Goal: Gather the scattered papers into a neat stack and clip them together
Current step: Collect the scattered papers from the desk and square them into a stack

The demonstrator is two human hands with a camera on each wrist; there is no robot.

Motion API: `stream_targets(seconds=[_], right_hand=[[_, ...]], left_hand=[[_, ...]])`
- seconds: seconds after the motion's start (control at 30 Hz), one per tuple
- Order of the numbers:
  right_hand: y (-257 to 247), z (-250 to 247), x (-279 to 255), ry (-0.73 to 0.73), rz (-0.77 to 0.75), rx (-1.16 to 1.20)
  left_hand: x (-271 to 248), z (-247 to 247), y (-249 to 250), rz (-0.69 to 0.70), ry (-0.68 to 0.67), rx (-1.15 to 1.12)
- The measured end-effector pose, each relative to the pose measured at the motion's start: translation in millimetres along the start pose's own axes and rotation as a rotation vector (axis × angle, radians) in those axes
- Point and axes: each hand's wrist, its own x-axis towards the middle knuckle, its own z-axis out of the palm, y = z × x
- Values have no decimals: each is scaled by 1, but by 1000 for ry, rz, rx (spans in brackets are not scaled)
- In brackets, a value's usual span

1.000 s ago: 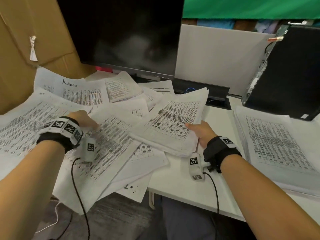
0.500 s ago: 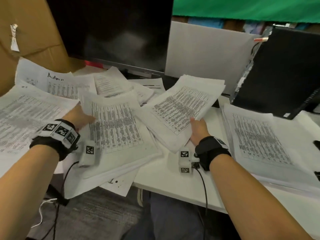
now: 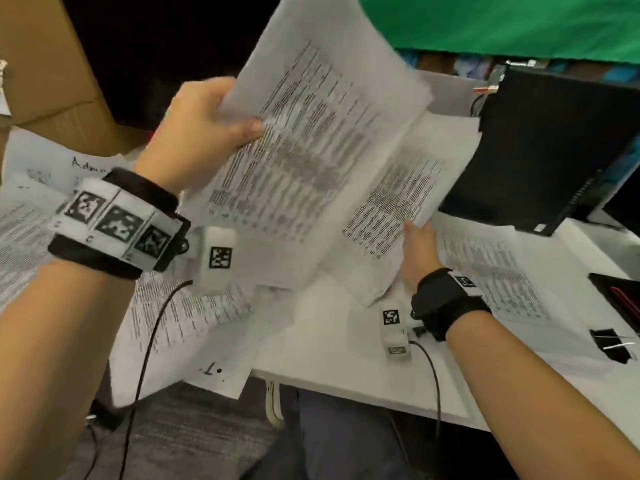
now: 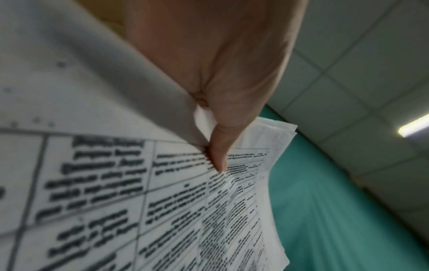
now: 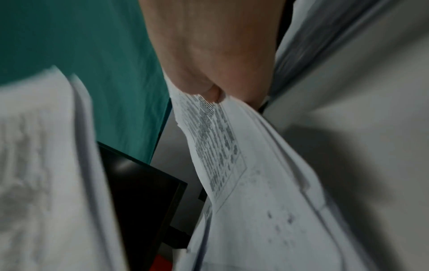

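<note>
White papers [image 3: 311, 161] with black printed tables; white desk [image 3: 332, 358]; black binder clip [image 3: 611, 344] near the desk's right edge; green curtain [image 3: 519, 26]; brown cardboard box [image 3: 45, 64]; black wristbands [image 3: 446, 303] with black-and-white square markers.

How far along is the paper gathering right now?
Partly done. One pile lies gathered on the desk's right. In hand: the left hand grips one bundle, the right hand another, not yet merged. Left: loose sheets on the left, squaring up, then the binder clip.
</note>
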Motion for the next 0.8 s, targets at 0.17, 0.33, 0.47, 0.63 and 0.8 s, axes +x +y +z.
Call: stream_targets(seconds=[0.17,0.33,0.47,0.63,0.8], right_hand=[[-59,-19,-25,-224,-18,-18],[-82,-55,-41,-264,-48,138],[-81,-67,-43,-237,-26,134],[-94,-61,-52,-357,-78,58],[-118,-58,-49,-274,-375,-132]], left_hand=[[41,57,3,-85,-33,-236],[47,116,-29,-230,-38,-419],[41,149,-45,-422,-197,-569],[42,162,-25,-260,-65,-419],[49,145,25,40,197,-499]])
